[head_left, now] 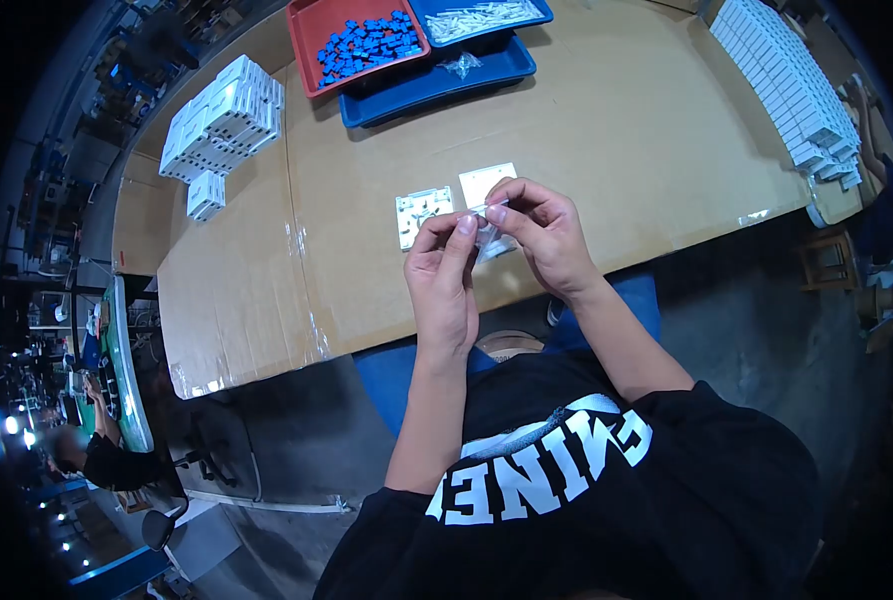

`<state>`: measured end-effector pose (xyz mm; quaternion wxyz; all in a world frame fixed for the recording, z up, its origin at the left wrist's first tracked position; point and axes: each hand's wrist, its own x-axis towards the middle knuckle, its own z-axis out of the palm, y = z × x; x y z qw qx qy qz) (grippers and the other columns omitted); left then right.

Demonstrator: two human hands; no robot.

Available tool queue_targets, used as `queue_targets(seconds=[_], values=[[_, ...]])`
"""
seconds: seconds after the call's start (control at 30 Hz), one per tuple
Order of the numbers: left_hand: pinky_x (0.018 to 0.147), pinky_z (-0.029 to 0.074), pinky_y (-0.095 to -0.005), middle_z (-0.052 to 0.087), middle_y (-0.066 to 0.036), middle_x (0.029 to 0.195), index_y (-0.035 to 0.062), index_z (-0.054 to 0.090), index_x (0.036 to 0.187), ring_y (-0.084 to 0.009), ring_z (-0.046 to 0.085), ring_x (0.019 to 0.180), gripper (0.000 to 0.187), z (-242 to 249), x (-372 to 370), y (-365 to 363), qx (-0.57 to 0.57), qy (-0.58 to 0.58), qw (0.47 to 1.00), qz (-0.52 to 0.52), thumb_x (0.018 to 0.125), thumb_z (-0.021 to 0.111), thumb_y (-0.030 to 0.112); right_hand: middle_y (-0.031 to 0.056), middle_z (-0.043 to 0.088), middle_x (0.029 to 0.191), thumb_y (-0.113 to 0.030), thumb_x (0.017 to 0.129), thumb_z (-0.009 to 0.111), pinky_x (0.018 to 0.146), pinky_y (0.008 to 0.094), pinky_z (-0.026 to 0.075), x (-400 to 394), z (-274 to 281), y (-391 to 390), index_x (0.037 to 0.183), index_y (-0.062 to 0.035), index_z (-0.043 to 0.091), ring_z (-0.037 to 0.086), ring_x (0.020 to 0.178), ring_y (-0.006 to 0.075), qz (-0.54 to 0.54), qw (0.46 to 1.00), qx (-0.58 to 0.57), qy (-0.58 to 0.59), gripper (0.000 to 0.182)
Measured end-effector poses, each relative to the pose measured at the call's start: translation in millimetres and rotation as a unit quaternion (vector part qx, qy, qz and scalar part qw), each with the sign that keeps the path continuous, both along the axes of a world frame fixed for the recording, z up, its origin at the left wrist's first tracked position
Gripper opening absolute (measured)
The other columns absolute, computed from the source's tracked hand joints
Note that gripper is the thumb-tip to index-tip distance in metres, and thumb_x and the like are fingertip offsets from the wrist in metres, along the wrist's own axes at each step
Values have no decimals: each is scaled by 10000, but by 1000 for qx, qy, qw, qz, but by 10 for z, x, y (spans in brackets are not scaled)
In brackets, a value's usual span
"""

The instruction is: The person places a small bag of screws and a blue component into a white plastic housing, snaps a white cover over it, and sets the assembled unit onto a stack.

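Pinching the top of a small clear bag [487,244] between thumb and fingertips, the left hand [444,290] and right hand [558,245] each have a closed grip on it, nearly meeting. The bag's body lies between them, its long axis running from the fingertips toward the wearer; neither hand looks clearly nearer. Pale contents show through, too blurred to name. Just beyond the left fingers, an open white housing [405,216] lies on the desk [366,270]; a flat white plate [481,181] lies beyond the right fingertips. Farther out are a blue tray [446,100] and a red tray [309,55] of blue parts [371,45].
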<state>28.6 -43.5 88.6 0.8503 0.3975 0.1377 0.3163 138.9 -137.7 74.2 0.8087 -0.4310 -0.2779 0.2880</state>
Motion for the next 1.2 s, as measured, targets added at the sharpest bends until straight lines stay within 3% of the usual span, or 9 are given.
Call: queue_targets(seconds=[0.17,0.23,0.37,0.57,0.67,0.73,0.97,1.13,1.2], values=[[907,536,-289,724,-44,1087,53,687,1122,-112,672,1017,132,-47,-30,44,46,38,998,13,1046,660,157,61,719,1031,-67,985,723,845,254,554,17,12,2,1077,-1,710,674,951,108,-1,1000,-25,-1,114],[864,528,-250,722,-40,1044,28,695,1100,-91,665,957,144,-44,-38,47,-42,-13,999,-21,1052,658,158,62,729,1021,-72,992,716,826,250,555,5,-6,0,1067,-7,723,680,931,112,56,993,54,93,100],[858,516,-244,719,-32,1042,27,698,1097,-83,655,953,155,23,-21,37,-85,-2,996,-21,1055,657,170,56,739,1007,-72,988,719,809,255,553,19,1,-15,1065,-5,737,682,911,115,100,980,44,167,104],[867,513,-248,726,-37,1044,21,719,1101,-83,649,946,126,48,-48,84,88,83,993,16,1022,700,117,53,751,1002,-77,979,731,797,269,556,38,-58,-2,1060,-23,767,682,887,109,58,992,8,110,104],[878,520,-259,736,-50,1043,19,728,1115,-96,662,957,135,-45,-53,160,65,84,994,1,1005,717,96,56,752,1002,-79,979,733,784,264,550,34,-76,9,1061,-33,774,683,888,107,60,994,4,91,103],[884,531,-268,746,-56,1041,18,733,1117,-113,679,974,143,-64,-70,171,-53,13,996,-69,1006,717,106,53,753,992,-78,972,741,766,255,536,-11,-57,11,1071,-28,774,673,881,100,89,977,37,189,116],[929,533,-309,752,-65,1055,27,736,1114,-139,689,1003,151,-95,-120,246,-75,73,993,-62,1030,683,141,41,747,984,-126,995,723,796,244,531,82,-20,-41,1070,-15,770,671,883,97,76,988,-36,128,142],[993,507,-362,722,-99,1196,3,704,1184,-168,660,1104,347,-185,-121,296,-164,29,980,-113,1071,607,317,26,731,1001,-159,1018,699,848,252,510,28,34,-1,1096,-12,756,640,903,80,82,989,-48,110,176],[996,506,-366,716,-95,1178,0,693,1192,-170,658,1102,424,-105,-107,252,-117,58,987,-92,1082,558,386,26,715,1009,-138,1017,693,869,254,499,49,16,-12,1078,-7,746,634,945,94,70,993,-58,81,154]])
